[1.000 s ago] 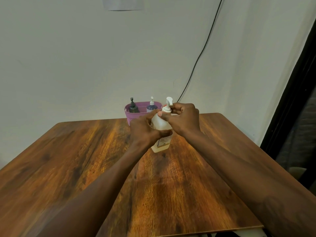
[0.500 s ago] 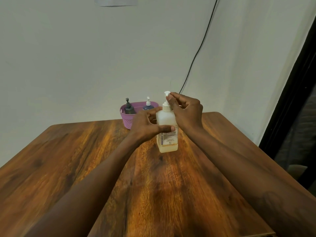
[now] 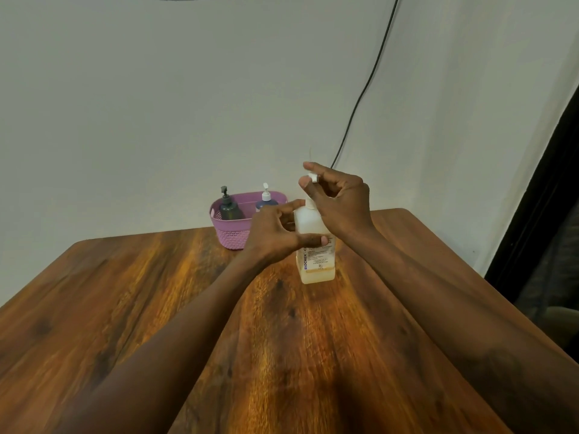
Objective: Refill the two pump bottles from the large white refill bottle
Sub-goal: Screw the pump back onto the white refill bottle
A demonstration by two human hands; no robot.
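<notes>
The large white refill bottle [image 3: 316,255] stands upright on the wooden table [image 3: 156,308], with a little yellowish liquid at its bottom. My left hand [image 3: 275,233] wraps around its body. My right hand [image 3: 338,198] pinches the bottle's white pump head [image 3: 312,177], which is raised above the neck. Behind, a pink basket [image 3: 233,234] holds a dark pump bottle [image 3: 230,208] and a blue pump bottle with a white pump [image 3: 266,200], partly hidden by my left hand.
The table's far edge meets a pale wall. A black cable [image 3: 363,92] runs down the wall behind the bottle. A dark doorway or frame [image 3: 539,214] stands past the table's right edge.
The refill bottle was set down upright, a little nearer to me. My right hand has lifted the pump head higher above the neck while my left hand kept its grip on the body.
</notes>
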